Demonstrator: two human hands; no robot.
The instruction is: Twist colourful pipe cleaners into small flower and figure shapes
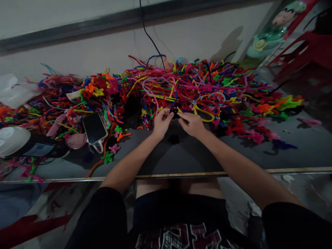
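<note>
A small black fuzzy piece (174, 113) is held between my two hands above the dark table. My left hand (163, 121) pinches its left side, and my right hand (191, 123) grips its right side with the fingers closed. Another dark piece or a shadow (173, 139) shows on the table below. Just behind my hands lies a heap of colourful pipe cleaners (160, 90). Yellow-handled scissors (204, 113) rest at the heap's front, to the right of my right hand.
A white-edged phone (94, 128) with a cable lies at the left, near a pink brush (75, 141) and a black phone (132, 112). Fuzzy flowers lie along the table (306, 152). A green figure (269, 38) stands back right, beside a red chair (306, 52).
</note>
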